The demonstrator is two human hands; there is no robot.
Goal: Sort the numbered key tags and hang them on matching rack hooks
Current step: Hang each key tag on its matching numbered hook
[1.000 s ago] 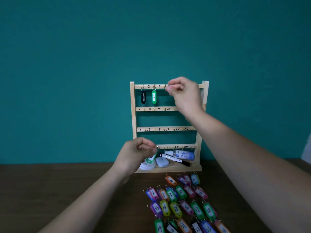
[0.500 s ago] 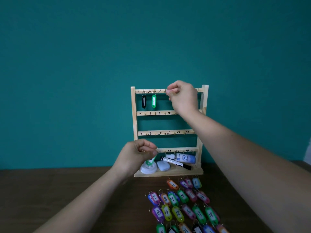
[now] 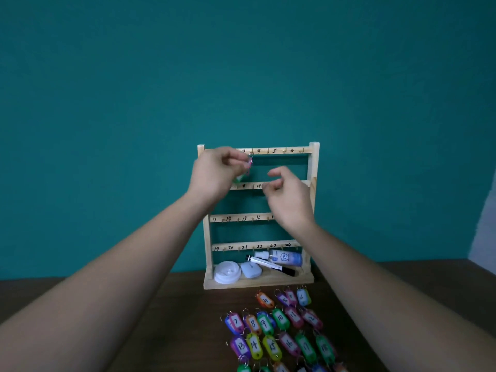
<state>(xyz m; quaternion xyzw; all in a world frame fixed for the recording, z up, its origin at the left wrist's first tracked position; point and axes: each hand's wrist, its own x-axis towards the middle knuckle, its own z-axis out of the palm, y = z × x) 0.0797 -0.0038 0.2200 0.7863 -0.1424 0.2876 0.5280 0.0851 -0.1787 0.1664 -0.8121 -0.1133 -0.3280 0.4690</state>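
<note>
The left hand (image 3: 214,174) pinches a pink key tag (image 3: 249,163) (blurred) at hook 3; the right hand (image 3: 288,196) hangs loosely open beside it.

We raised our left hand (image 3: 214,174) from the rack's (image 3: 314,167) base shelf to the top rail, where it pinched a pink key tag (image 3: 249,163) at hook 3. Our right hand (image 3: 288,197) dropped off that rail, fingers loose. Tags 1 and 2 became hidden.

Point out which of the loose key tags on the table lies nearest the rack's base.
The orange plastic tag numbered 4: it lies alone at the left end of the front row, just below the wooden rack's base, with no tag to its left.
</note>
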